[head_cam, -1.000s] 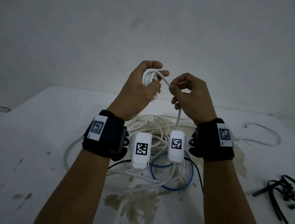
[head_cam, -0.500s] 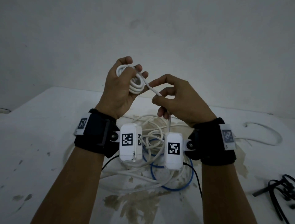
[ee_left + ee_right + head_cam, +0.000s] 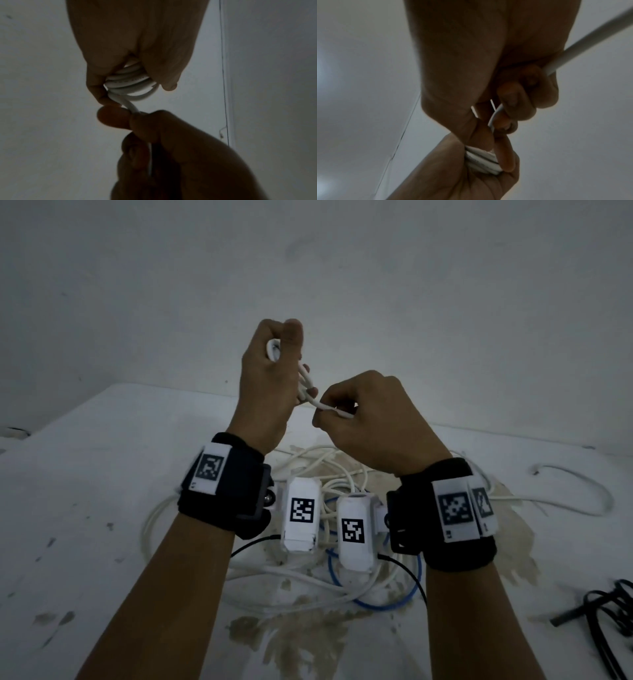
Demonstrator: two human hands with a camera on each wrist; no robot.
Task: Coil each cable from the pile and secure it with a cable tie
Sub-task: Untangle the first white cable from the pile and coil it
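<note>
My left hand point(image 3: 274, 364) is raised above the table and grips a small coil of white cable point(image 3: 306, 386), several loops stacked between fingers and thumb point(image 3: 130, 83) point(image 3: 481, 159). Just right of it and lower, my right hand point(image 3: 359, 419) pinches the free strand of the same white cable point(image 3: 329, 409) as it leaves the coil; the strand runs on through the fist point(image 3: 583, 47). Below the hands lies the pile of cables point(image 3: 329, 570) on the table: tangled white ones and a blue one point(image 3: 407, 601).
The stained white table point(image 3: 85, 508) meets a bare wall behind. A loose white cable loop point(image 3: 582, 501) lies at the right. Black cable ties or cables point(image 3: 603, 618) sit at the right edge. Thin black leads run from the wrist cameras.
My left hand has turned the coil, its back now toward me. The right hand has dropped lower, its back turned up, drawing the strand under the coil.
</note>
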